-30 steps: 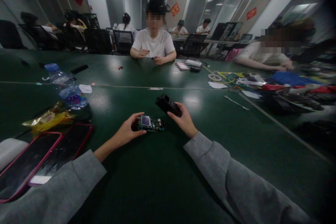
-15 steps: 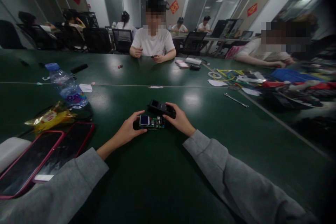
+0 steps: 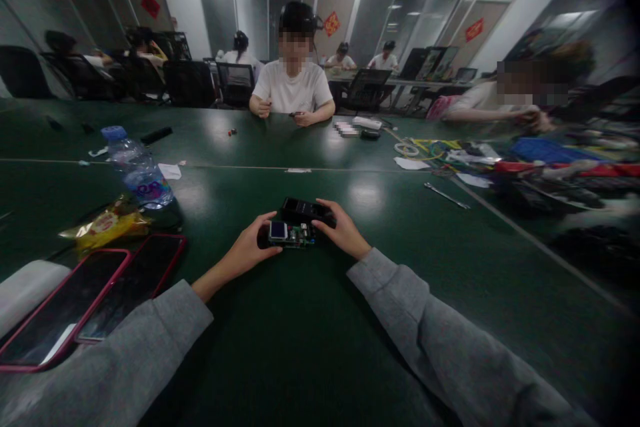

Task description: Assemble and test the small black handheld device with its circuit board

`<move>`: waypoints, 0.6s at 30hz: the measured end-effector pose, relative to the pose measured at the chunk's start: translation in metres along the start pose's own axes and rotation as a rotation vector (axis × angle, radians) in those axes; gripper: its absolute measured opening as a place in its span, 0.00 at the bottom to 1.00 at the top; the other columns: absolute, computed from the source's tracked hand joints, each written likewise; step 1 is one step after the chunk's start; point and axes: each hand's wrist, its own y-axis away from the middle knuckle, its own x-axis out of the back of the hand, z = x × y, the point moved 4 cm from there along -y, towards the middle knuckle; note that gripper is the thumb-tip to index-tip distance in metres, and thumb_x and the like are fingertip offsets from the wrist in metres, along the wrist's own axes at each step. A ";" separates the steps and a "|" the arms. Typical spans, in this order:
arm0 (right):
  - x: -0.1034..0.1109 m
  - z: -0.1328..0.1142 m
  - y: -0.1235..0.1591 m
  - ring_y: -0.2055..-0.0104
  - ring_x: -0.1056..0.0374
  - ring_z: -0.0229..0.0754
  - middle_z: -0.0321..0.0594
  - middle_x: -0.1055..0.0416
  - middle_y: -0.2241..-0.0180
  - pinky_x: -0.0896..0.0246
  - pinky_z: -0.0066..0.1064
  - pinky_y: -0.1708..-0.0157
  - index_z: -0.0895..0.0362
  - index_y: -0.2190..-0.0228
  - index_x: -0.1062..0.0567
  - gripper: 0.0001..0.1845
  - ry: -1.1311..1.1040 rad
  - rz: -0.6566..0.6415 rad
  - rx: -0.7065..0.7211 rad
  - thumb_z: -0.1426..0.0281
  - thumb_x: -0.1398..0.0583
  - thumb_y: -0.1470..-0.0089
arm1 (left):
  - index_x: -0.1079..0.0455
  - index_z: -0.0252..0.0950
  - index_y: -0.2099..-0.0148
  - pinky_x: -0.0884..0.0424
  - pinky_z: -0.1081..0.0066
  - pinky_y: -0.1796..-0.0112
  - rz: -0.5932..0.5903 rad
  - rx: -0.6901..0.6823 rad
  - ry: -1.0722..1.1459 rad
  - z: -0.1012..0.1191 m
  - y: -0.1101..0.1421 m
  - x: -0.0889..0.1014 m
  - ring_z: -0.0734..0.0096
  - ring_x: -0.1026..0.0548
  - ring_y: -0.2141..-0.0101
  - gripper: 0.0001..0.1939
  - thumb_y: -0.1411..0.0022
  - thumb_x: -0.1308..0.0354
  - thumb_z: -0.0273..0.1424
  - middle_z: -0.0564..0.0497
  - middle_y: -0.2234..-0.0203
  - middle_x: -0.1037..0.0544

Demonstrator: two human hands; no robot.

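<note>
My left hand [image 3: 255, 240] has its thumb and fingers round the left end of a small green circuit board [image 3: 295, 235], which carries a small dark screen [image 3: 278, 231]. Just behind the board, my right hand [image 3: 341, 227] grips the right end of a black plastic case [image 3: 303, 208]. The case is tilted, its face with small markings turned upward. The right thumb lies close to the board's right end; whether it touches the board I cannot tell. Both pieces are side by side over the green table [image 3: 280, 333].
To my left are two red-edged phones [image 3: 65, 307], a white object [image 3: 33, 287], a yellow packet [image 3: 107, 225] and a water bottle [image 3: 143, 173]. A wrench [image 3: 447, 195] and a heap of cables [image 3: 430, 150] lie right. Across the table sits a person [image 3: 295, 83].
The black case has rolled a little in my right hand, so its upper face shows differently. My left hand keeps its hold on the board. The whole view has shifted slightly.
</note>
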 end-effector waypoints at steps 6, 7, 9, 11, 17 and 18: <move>-0.001 0.004 0.002 0.49 0.35 0.51 0.46 0.32 0.51 0.38 0.50 0.48 0.53 0.46 0.35 0.28 0.041 0.007 -0.001 0.63 0.37 0.48 | 0.50 0.42 0.35 0.37 0.49 0.46 0.003 -0.014 0.001 -0.003 0.000 0.000 0.57 0.31 0.46 0.38 0.45 0.37 0.32 0.43 0.48 0.30; -0.002 0.005 0.002 0.50 0.34 0.51 0.46 0.32 0.51 0.37 0.50 0.49 0.52 0.47 0.35 0.27 0.032 0.005 -0.009 0.63 0.37 0.48 | 0.50 0.42 0.35 0.36 0.49 0.46 0.003 -0.014 -0.002 -0.003 0.000 0.000 0.56 0.31 0.47 0.38 0.45 0.37 0.32 0.43 0.48 0.30; -0.002 0.005 0.002 0.50 0.33 0.50 0.45 0.32 0.51 0.36 0.49 0.49 0.52 0.47 0.35 0.26 -0.024 0.013 -0.026 0.64 0.38 0.47 | 0.50 0.42 0.35 0.36 0.48 0.47 0.006 -0.012 -0.010 -0.002 0.001 0.000 0.56 0.30 0.47 0.38 0.45 0.38 0.32 0.43 0.48 0.30; -0.001 0.001 0.003 0.50 0.33 0.48 0.45 0.33 0.50 0.35 0.47 0.49 0.52 0.47 0.36 0.26 -0.117 0.041 -0.036 0.64 0.38 0.46 | 0.50 0.42 0.35 0.36 0.47 0.47 0.009 -0.014 -0.014 -0.001 0.001 0.001 0.55 0.30 0.47 0.38 0.44 0.38 0.32 0.42 0.48 0.30; 0.004 -0.026 0.005 0.46 0.35 0.47 0.45 0.35 0.48 0.35 0.44 0.48 0.53 0.46 0.36 0.25 -0.259 0.049 0.001 0.64 0.39 0.45 | 0.48 0.40 0.37 0.34 0.48 0.49 0.017 -0.032 -0.025 -0.001 0.000 0.000 0.55 0.29 0.48 0.36 0.45 0.38 0.32 0.42 0.49 0.29; 0.006 -0.030 0.005 0.46 0.36 0.48 0.45 0.35 0.48 0.35 0.44 0.48 0.53 0.46 0.36 0.25 -0.252 0.044 0.015 0.65 0.39 0.45 | 0.48 0.40 0.37 0.33 0.48 0.49 0.023 -0.035 -0.032 -0.001 -0.001 0.000 0.55 0.29 0.49 0.36 0.45 0.37 0.32 0.42 0.49 0.29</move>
